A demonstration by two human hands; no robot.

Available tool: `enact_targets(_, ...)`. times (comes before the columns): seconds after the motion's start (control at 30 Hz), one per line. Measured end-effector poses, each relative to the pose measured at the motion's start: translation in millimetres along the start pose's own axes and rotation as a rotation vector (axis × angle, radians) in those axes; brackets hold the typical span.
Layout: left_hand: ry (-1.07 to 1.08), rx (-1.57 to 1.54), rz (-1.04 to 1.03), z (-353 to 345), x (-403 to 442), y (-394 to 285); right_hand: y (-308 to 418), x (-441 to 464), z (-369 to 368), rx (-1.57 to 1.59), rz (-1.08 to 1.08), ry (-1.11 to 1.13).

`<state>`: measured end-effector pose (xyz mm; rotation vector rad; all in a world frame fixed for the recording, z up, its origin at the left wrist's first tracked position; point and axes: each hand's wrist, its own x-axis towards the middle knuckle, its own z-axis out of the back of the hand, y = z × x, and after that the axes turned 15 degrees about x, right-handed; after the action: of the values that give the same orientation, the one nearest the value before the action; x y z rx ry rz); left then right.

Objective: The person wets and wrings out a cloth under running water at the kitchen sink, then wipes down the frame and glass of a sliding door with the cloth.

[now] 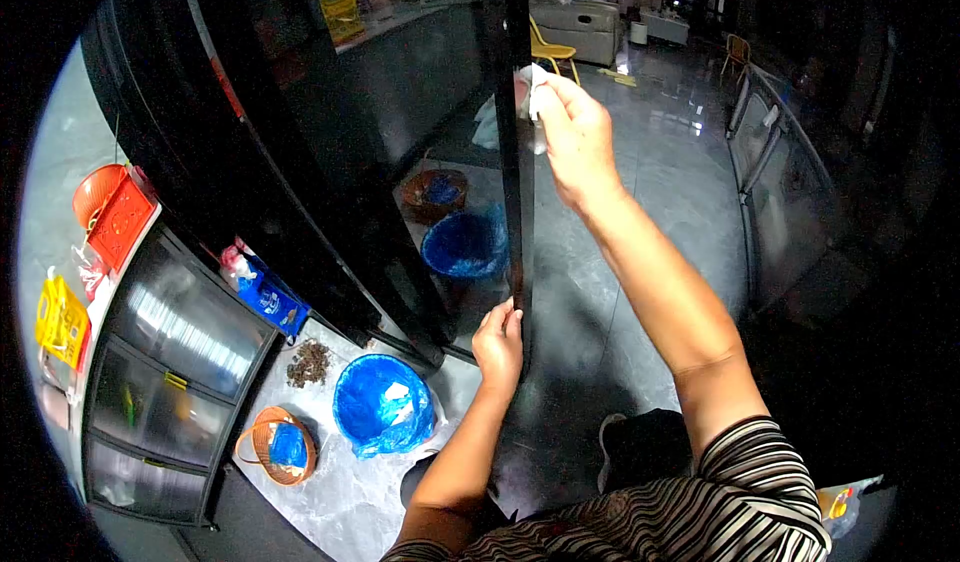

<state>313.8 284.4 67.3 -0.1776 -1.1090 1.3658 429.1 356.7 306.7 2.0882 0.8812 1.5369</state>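
A dark-framed glass door (440, 92) stands in front of me, its narrow edge facing my hands. High on that edge, my right hand (578, 142) pinches a crumpled white cloth (535, 87) and presses it to the frame. Whether it is fabric or paper I cannot make out. Lower down, my left hand (498, 347) is closed around the same edge, its fingers partly hidden by the frame. The glass reflects a blue-lined bin and a basket.
On the floor at left are a blue-lined bin (350, 402), a wicker basket (258, 452), a heap of dark debris (310, 362) and a blue bag (270, 302). A glass-fronted cabinet (180, 312) carries a red basket (120, 222). Beyond the door are a yellow chair (553, 50) and sofa (585, 27).
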Motion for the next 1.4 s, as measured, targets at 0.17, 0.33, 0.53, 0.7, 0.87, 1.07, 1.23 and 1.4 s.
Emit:
enact_targets(0.17,0.012,0.074,-0.005,2.6,-3.9,-3.0,-46.9,-82.0,17.8,-0.258,0.002,-0.167)
enact_targets(0.33,0.022,0.065,-0.012,-3.1,-4.3,-2.2,-93.5,-135.7,52.9,-0.199,-0.093,-0.148)
enact_targets(0.53,0.021,0.012,-0.009,-4.3,-8.6,-6.7,3.0,-5.4,1.0,-0.093,0.211,-0.102)
enact_targets(0.7,0.035,-0.018,-0.014,-4.0,-10.9,-4.9,-49.4,-83.4,24.1,-0.277,0.097,-0.231)
enact_targets(0.87,0.088,-0.034,0.010,-5.3,-12.8,-6.3,-93.0,-175.8,53.9,-0.240,-0.126,-0.237)
enact_targets(1.07,0.118,-0.019,-0.012,-1.6,-15.1,-8.9,-16.2,-81.6,-7.7,-0.185,0.245,-0.303)
enact_targets(1.23,0.108,-0.059,-0.041,-3.9,-18.8,-3.6,45.3,3.1,-41.0,-0.123,0.574,-0.189)
enact_targets(1.4,0.091,-0.082,-0.055,-2.2,-18.8,-4.9,88.1,69.2,-61.6,-0.497,1.075,-0.087)
